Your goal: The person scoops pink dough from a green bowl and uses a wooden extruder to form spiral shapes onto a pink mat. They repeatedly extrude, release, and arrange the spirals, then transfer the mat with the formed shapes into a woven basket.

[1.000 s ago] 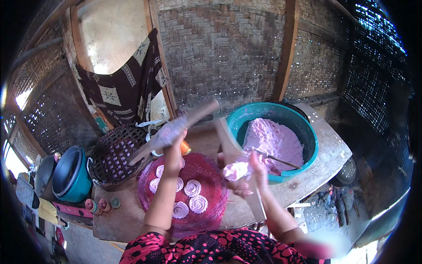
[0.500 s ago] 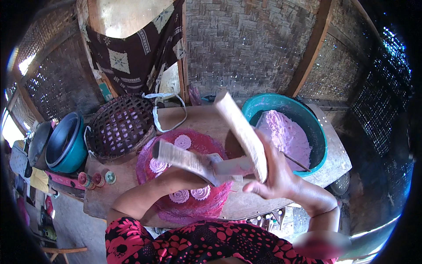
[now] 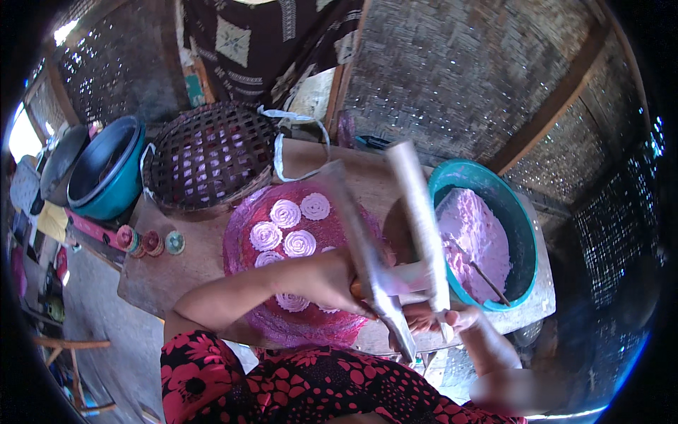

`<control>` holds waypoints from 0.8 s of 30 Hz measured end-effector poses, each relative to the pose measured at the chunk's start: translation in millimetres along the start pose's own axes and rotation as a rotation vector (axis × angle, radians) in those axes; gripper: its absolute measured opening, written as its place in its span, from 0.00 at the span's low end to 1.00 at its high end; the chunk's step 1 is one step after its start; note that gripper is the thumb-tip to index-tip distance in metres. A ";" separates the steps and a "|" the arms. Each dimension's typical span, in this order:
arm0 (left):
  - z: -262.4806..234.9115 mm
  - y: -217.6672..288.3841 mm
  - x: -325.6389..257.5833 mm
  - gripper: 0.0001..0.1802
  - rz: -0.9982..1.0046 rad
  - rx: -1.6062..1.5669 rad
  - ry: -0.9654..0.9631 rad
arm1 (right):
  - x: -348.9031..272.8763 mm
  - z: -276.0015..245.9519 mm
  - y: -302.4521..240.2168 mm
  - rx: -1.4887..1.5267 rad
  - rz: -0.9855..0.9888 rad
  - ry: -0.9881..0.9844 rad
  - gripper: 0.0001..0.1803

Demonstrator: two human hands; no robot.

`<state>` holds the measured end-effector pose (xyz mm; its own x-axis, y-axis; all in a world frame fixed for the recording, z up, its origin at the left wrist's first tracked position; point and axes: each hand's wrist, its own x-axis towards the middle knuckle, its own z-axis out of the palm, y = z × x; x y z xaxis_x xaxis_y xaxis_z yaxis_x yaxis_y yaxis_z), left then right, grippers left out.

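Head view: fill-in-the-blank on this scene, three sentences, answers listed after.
1. The pink spiral pieces lie on a round ____ tray.
2. The teal basin holds a ____ dough.
3. The left hand and right hand together grip a long-handled ____ press.

Answers: pink; pink; metal

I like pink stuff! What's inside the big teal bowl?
The teal bowl holds a heap of pink dough with a thin stick poking out. The bowl's bottom under the dough is hidden.
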<state>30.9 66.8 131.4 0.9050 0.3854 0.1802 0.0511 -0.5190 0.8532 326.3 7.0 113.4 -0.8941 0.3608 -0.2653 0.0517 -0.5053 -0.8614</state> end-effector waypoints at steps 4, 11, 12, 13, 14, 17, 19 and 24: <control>-59.7 18.1 22.5 0.61 0.403 -0.841 0.470 | 28.6 -6.4 25.7 0.393 -0.267 -0.336 0.74; -129.2 -38.3 79.8 0.36 0.502 -0.988 0.441 | 88.9 -53.5 3.8 0.368 -0.305 -0.199 0.75; -141.4 -59.4 74.4 0.34 0.452 -1.058 0.427 | 95.6 -61.6 -0.1 0.445 -0.286 -0.157 0.75; -141.8 -81.6 70.1 0.34 0.464 -1.248 0.421 | 93.3 -65.3 -3.0 0.321 -0.153 0.028 0.73; -141.3 -102.8 68.8 0.34 0.386 -1.448 0.481 | 94.9 -68.8 -2.9 0.364 -0.088 0.096 0.73; -132.3 -153.1 76.8 0.32 0.456 -1.620 0.474 | 90.6 -80.1 -6.1 0.309 -0.019 0.267 0.68; -130.5 -174.7 88.3 0.31 0.576 -1.594 0.377 | 87.2 -84.9 -3.7 0.228 -0.016 0.313 0.65; -132.4 -193.5 107.2 0.30 0.578 -1.648 0.358 | 82.4 -98.7 -6.0 0.149 -0.042 0.377 0.61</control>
<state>62.2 309.6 50.3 0.5138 0.6963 0.5012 -0.8471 0.5040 0.1683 296.2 117.1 53.9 -0.6668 0.6319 -0.3952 -0.0714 -0.5819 -0.8101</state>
